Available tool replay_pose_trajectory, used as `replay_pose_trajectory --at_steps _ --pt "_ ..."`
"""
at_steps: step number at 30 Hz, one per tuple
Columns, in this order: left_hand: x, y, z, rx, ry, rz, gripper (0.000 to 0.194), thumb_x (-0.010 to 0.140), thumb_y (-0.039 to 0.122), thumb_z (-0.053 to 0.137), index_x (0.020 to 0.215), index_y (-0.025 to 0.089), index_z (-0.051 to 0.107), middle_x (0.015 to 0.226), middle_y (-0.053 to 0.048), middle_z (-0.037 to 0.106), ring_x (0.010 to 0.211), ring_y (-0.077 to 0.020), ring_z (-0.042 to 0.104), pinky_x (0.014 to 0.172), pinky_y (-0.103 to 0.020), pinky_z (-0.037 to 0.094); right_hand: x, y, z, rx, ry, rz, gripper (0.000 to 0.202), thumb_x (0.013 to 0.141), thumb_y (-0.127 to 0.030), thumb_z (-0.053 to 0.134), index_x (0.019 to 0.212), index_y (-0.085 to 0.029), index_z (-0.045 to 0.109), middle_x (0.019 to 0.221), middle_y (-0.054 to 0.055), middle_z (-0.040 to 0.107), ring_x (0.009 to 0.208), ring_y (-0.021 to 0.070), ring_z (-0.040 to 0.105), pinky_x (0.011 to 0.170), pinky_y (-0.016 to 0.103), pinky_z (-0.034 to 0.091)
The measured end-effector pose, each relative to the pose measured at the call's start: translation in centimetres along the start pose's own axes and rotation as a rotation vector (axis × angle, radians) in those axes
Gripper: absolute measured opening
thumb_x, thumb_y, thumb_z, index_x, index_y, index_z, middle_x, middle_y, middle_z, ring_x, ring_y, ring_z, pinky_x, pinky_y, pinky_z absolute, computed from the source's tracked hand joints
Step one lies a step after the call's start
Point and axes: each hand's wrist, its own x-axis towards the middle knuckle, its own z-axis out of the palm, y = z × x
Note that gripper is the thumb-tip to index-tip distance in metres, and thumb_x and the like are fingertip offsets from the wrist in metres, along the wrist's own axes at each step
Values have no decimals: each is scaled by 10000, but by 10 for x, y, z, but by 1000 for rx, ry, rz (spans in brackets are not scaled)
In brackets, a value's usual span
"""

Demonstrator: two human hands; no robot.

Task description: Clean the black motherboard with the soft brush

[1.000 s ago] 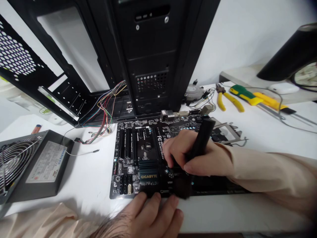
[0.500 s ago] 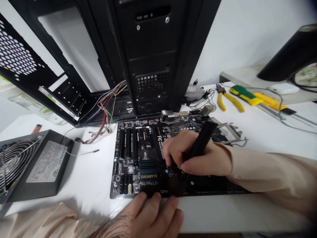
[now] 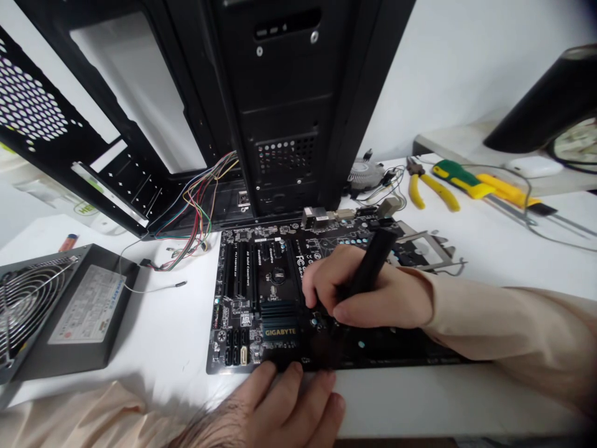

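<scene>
A black motherboard [image 3: 278,292] with gold GIGABYTE lettering on its heatsink lies flat on the white table. My right hand [image 3: 364,289] is closed around the thick handle of a black brush [image 3: 375,258], tilted over the board's middle. Its lower end is a dark blur against the board, right of the heatsink. At the near edge rests my left hand [image 3: 284,404], fingers extended and slightly apart, the tips touching the board's rim. Nothing shows in that hand.
Behind the board stands an open black computer case [image 3: 289,93] with loose coloured wires [image 3: 198,214]. A power supply [image 3: 88,311] sits at left. To the right lie yellow-handled pliers [image 3: 431,186], a green-yellow screwdriver [image 3: 461,179] and a cooler fan [image 3: 366,174].
My right hand and the brush have shifted slightly left over the board. The left hand stays at the near edge, almost unmoved.
</scene>
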Motion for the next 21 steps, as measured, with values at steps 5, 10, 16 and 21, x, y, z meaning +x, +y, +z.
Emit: replay_pose_trajectory --at_steps 5,10,16,21 --pt "-1 1 2 4 15 -6 242 975 307 499 1185 323 617 1271 49 588 975 -184 519 858 -365 374 1 0 2 -18 -18 -74 175 663 -161 540 492 -158 500 492 -6 470 674 152 567 579 259 425" --pt "0 1 0 5 4 5 257 983 305 477 1205 327 605 1272 52 589 972 -178 523 841 -355 380 1 1 0 69 28 4 134 609 -150 532 480 -158 497 500 -5 490 679 155 584 586 257 429" --pt "0 1 0 2 18 -20 234 969 298 515 1174 334 623 1239 67 605 976 -176 516 866 -352 378 0 -2 1 -47 -26 -14 110 678 -190 550 588 -141 589 580 20 565 714 165 598 618 277 456" --pt "-1 1 1 1 0 -5 246 973 324 501 1193 324 610 1272 47 587 972 -182 515 854 -357 376 0 2 2 -19 -32 -68 153 596 -135 493 452 -172 457 456 -11 445 686 156 577 592 255 439"
